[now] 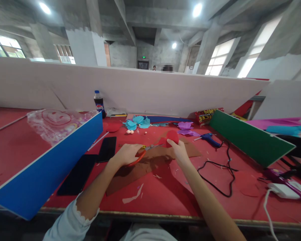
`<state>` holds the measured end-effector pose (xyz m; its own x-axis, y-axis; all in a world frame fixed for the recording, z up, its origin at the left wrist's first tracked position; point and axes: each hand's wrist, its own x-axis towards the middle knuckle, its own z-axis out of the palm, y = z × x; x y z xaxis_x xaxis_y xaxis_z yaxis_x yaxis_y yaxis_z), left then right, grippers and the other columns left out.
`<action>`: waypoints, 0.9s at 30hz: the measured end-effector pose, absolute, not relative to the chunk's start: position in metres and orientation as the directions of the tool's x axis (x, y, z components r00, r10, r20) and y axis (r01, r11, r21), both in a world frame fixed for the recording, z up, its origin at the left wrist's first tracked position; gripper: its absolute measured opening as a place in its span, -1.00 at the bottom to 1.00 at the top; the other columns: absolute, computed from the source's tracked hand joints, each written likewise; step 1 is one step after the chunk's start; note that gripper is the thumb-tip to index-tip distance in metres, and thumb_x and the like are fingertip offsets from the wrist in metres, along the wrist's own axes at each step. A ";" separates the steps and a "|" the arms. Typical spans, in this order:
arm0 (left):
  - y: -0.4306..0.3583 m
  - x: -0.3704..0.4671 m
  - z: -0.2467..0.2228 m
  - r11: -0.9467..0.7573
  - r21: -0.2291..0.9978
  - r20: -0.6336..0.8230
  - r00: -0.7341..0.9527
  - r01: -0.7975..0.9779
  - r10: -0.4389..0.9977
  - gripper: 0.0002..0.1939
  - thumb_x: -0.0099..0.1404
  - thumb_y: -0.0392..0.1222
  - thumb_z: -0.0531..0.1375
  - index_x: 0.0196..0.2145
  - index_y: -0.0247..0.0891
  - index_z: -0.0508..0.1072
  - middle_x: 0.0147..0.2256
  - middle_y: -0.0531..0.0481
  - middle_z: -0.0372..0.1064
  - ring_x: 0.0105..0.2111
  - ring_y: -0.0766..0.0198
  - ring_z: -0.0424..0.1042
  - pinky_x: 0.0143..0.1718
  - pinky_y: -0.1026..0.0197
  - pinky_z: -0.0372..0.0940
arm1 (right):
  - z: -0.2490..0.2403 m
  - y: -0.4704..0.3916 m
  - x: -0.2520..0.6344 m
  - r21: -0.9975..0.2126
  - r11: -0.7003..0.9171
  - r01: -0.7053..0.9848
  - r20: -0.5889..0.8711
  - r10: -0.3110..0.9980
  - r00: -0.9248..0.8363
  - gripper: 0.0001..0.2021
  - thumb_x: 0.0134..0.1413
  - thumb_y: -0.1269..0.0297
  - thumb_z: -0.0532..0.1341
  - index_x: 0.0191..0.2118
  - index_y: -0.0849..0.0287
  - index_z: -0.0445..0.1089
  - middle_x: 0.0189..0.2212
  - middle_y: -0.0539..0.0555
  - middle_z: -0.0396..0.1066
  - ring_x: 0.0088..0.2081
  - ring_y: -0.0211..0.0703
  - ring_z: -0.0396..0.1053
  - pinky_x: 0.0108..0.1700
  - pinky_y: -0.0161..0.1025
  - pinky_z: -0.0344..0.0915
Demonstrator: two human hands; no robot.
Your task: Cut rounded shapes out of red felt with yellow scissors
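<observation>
My left hand is closed round the orange handles of a pair of scissors, whose blades point right. In my right hand is a red rounded paper piece, gripped between thumb and fingers. The blade tips reach the lower left edge of that red paper; whether they touch it I cannot tell. Under both hands lies a sheet of brown paper on the red table. Blue paper petals and purple paper petals lie just beyond the hands.
A blue board stands at left and a green board at right. Two dark phones or tablets lie left. A glue gun with a black cord is at right. A cola bottle stands by the white partition.
</observation>
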<state>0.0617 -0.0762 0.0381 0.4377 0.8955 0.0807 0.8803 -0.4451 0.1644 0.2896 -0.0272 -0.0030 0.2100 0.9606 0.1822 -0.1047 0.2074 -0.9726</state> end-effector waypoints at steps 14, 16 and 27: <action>-0.075 0.061 0.036 -0.497 0.114 0.094 0.489 0.860 0.867 -0.66 0.22 -0.06 -0.08 -0.11 -0.13 0.31 -0.17 -0.03 0.37 -0.17 0.17 0.33 -0.30 0.25 0.15 | -0.009 -0.025 0.290 -0.975 0.223 0.000 0.220 0.963 0.153 -0.74 -0.30 0.15 0.23 -0.51 0.28 0.40 -0.59 -0.02 0.33 -0.51 -0.28 0.20 -0.41 -0.32 0.12; -0.075 0.061 0.036 -0.508 0.112 0.090 0.501 0.854 0.861 -0.67 0.21 -0.06 -0.07 -0.12 -0.13 0.32 -0.17 -0.03 0.37 -0.18 0.16 0.34 -0.31 0.26 0.15 | -0.010 -0.024 0.291 -0.975 0.221 0.022 0.221 0.964 0.148 -0.72 -0.29 0.14 0.23 -0.49 0.29 0.40 -0.59 0.00 0.33 -0.51 -0.27 0.20 -0.42 -0.32 0.12; -0.075 0.061 0.035 -0.515 0.148 0.106 0.504 0.845 0.857 -0.68 0.22 -0.06 -0.08 -0.15 -0.14 0.34 -0.20 -0.03 0.38 -0.20 0.17 0.34 -0.32 0.27 0.14 | -0.006 -0.027 0.291 -0.975 0.215 0.053 0.220 0.966 0.135 -0.72 -0.29 0.11 0.22 -0.53 0.28 0.38 -0.60 -0.01 0.32 -0.52 -0.27 0.18 -0.43 -0.32 0.10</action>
<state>0.0609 -0.0745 0.0347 0.5037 0.8573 0.1063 0.8445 -0.5146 0.1481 0.2911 -0.0267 -0.0065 0.1354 0.9661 0.2200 0.0525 0.2148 -0.9753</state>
